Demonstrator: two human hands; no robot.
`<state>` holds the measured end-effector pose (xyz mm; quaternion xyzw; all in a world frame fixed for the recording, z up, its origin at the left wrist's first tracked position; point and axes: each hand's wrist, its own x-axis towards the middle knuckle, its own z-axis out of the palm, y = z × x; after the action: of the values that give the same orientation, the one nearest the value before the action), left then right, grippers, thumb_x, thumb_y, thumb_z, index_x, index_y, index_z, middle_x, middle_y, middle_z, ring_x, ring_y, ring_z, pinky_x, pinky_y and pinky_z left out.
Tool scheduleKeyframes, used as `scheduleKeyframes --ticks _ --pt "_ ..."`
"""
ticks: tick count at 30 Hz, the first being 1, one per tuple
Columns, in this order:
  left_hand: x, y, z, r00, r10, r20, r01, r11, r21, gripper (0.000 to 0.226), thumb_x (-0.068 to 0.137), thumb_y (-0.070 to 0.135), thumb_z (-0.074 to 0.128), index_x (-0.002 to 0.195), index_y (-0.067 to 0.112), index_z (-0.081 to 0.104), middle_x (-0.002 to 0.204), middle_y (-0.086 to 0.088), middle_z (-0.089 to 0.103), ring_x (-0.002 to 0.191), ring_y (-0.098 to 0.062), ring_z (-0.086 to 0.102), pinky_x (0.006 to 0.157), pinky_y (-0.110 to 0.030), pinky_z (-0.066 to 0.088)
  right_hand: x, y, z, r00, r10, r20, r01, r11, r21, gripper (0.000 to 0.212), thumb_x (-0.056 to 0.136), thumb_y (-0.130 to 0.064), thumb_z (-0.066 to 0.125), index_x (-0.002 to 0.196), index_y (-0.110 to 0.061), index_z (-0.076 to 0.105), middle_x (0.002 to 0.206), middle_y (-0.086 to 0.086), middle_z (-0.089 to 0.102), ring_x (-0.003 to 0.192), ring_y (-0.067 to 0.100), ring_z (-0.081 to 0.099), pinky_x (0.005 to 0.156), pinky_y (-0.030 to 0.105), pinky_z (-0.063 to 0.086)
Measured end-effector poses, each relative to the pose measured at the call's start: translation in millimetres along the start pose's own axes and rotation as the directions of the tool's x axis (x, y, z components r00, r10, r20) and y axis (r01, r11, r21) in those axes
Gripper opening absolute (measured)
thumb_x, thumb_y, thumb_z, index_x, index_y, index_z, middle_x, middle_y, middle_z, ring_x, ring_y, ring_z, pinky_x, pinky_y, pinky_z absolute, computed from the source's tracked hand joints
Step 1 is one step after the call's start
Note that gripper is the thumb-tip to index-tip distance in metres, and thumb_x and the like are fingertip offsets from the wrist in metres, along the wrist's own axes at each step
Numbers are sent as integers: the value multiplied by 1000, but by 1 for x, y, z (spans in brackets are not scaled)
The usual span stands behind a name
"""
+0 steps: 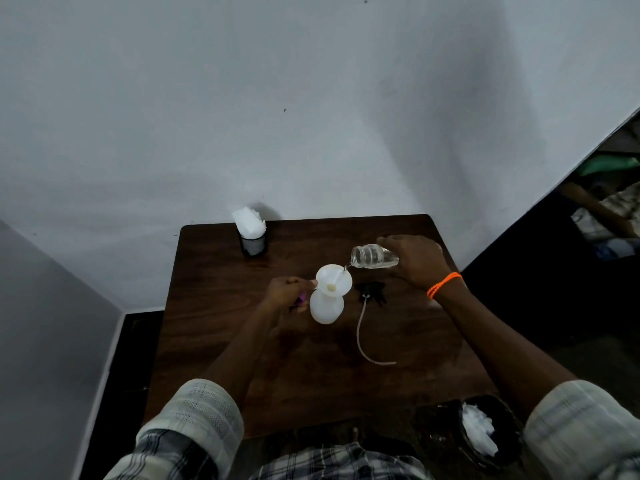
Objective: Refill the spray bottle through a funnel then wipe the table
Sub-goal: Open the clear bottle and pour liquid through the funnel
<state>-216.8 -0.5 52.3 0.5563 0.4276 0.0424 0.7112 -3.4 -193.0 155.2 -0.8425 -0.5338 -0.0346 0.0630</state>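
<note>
Near the middle of the dark wooden table [214,341] stands the white spray bottle [326,308], upright, its long axis vertical and its open neck pointing up into the white funnel [334,278] seated on it. The left hand [285,293], just left of the bottle, has its fingers curled, pinching the funnel's rim; something small and purple shows under it. Right of and beyond the bottle, the right hand [414,259] grips a clear jar [374,257] by its base, tipped nearly on its side, long axis about level, mouth pointing left over the funnel's edge, a thin stream running in. The bottle looks like light, slightly soft plastic, likely top-heavy with the funnel on, so steadying it at the neck or funnel rim seems wise. The jar looks rigid and possibly slippery when wet. Just right of the bottle lies the black spray head [371,292], its tube [360,337] curving toward the person. Beyond the bottle to the left stands a holder of napkins [250,225].
</note>
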Motion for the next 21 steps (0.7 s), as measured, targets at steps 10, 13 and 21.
scheduleKeyframes --ticks 10,13,21 --pt "-2 1 0 1000 -11 2 11 1000 -3 30 82 22 84 95 -3 73 65 -14 63 49 -19 58 50 -28 54 2 -4 -6 1000 11 -13 -12 999 -47 56 76 -32 83 130 -25 67 116 -3 74 99 25 72 73 30 50" --pt "-1 0 0 1000 -18 -5 18 1000 -1 31 81 22 84 96 -3 74 66 -14 64 50 -19 59 50 -28 54 2 -4 -5 1000 14 -26 -16 999 -46 57 74 -33 85 129 -26 68 113 -4 75 97 24 72 72 29 49" --pt "-1 -1 1 1000 -25 0 25 1000 -3 32 81 21 84 97 -4 74 64 -14 64 52 -21 58 56 -32 54 3 -7 -9 1000 21 -18 -22 998 -59 59 75 -30 85 131 -24 68 118 -1 74 102 27 71 75 32 50"
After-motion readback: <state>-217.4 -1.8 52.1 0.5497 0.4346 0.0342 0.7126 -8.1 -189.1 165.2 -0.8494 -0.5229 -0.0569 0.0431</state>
